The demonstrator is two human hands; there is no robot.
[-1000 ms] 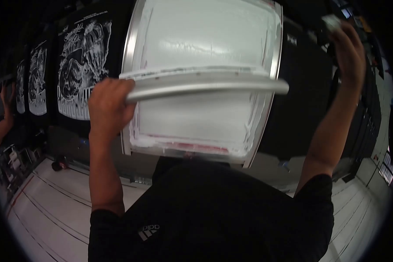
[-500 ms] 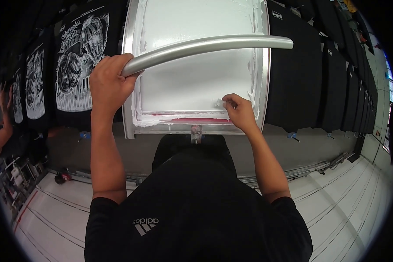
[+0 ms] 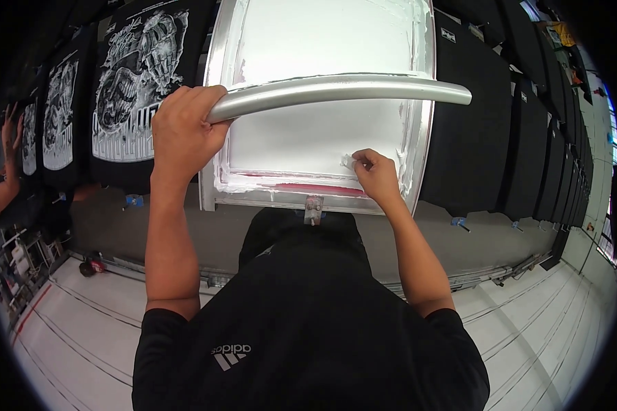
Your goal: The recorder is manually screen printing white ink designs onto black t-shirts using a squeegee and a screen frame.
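My right hand (image 3: 376, 172) pinches a small white scrap (image 3: 347, 162) against the inked screen (image 3: 308, 130) (white ink smeared along its edges). My left hand (image 3: 182, 130) is clenched around the silver squeegee handle (image 3: 336, 91). Printed black shirts (image 3: 134, 89) lie beyond.

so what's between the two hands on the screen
In the head view, only bare white-coated mesh of the printing screen lies between the left hand, gripping the squeegee handle, and the right hand.
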